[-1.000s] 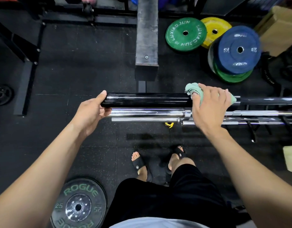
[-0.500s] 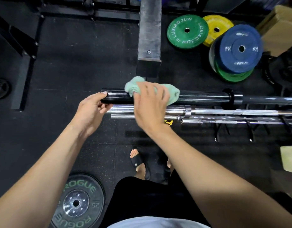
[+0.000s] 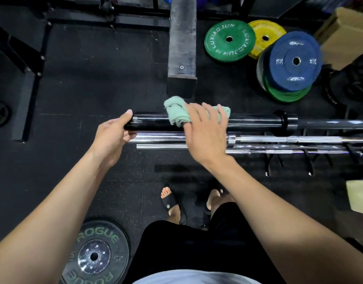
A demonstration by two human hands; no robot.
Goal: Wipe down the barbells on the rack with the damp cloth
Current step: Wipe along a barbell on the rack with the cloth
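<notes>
One view only, worn on your head, wide-angle, tipped steeply forward and down. You're close over the glossy black barbell sleeve (image 3: 252, 121), with your own sandalled feet (image 3: 170, 201) on the black rubber floor (image 3: 94, 89) directly below.

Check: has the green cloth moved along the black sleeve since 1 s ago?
Yes. The right hand slid the green cloth from beside the sleeve's collar toward its free end, which the left hand holds.
</notes>
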